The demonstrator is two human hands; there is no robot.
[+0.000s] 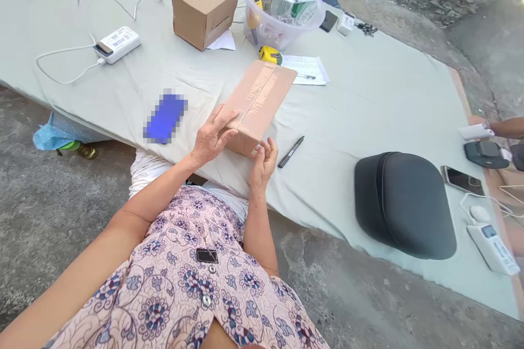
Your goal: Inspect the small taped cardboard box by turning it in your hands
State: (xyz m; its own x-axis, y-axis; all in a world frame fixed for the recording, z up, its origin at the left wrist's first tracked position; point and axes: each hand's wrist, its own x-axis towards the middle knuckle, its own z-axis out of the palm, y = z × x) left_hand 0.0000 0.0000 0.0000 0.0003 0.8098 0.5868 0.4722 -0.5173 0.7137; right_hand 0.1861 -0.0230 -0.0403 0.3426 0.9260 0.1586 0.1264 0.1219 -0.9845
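Observation:
A closed cardboard box (262, 92) with a taped seam along its top sits near the front edge of the cloth-covered table. My left hand (213, 136) grips its near left end, fingers on the top and thumb by the near edge. At the near right corner, my right hand (263, 166) has curled fingers against the box's lower part; some fingertips are hidden. Right of that hand lies a black marker pen (291, 151). To the left is a pixelated blue rectangle (165, 118). A yellow tape measure (270, 55) lies just beyond the box.
Farther back stand another cardboard box (204, 8) and a filled plastic tub (272, 30), with a printed sheet (305, 70) nearby. A white power bank (118, 43) with cables lies left. A black rounded case (405, 204) stands right. Other people's hands show at the far side and right edge.

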